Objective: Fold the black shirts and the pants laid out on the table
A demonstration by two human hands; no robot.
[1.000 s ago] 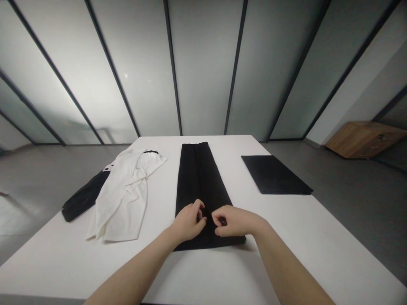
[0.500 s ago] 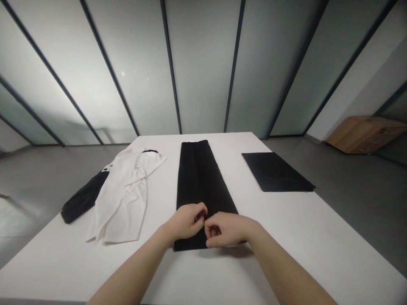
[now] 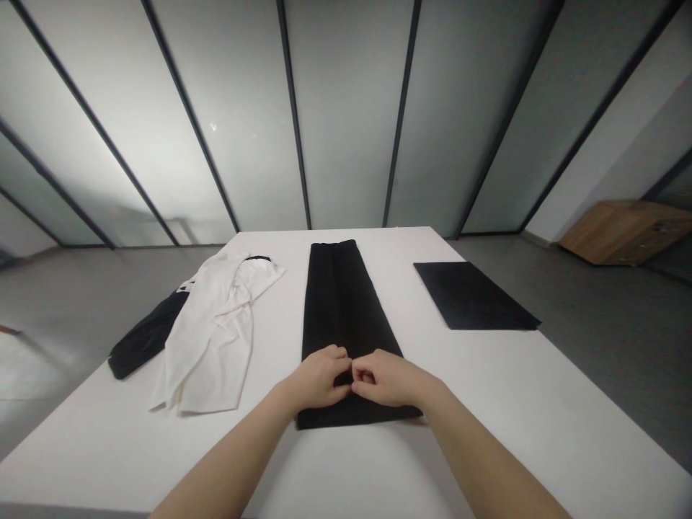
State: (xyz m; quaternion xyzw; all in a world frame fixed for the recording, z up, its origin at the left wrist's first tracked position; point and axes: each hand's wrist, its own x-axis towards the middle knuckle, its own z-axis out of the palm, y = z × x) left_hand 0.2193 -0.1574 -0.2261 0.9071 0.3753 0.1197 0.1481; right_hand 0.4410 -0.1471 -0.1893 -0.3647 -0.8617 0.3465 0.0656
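A long black garment (image 3: 349,303), folded into a strip that looks like trousers, lies flat down the middle of the white table (image 3: 486,404). A lengthwise line runs along it. Over its near end, my left hand (image 3: 323,378) is closed, thumb and fingers pinched at the cloth. My right hand (image 3: 386,378) faces it, fingers curled and pressed together against the same fabric. The two hands' fingertips almost meet at the centre line. What lies between the fingertips is mostly hidden.
On the left, a white garment (image 3: 216,346) lies loosely, partly over a dark one (image 3: 148,339). A folded black cloth (image 3: 476,295) rests near the table's right edge. Frosted glass panels (image 3: 346,115) stand behind the table. A wooden cabinet (image 3: 610,232) is at the far right.
My right hand has shifted slightly away from me, and the garment's near right corner now shows more. My left hand stays almost in place. The whole view has moved slightly.
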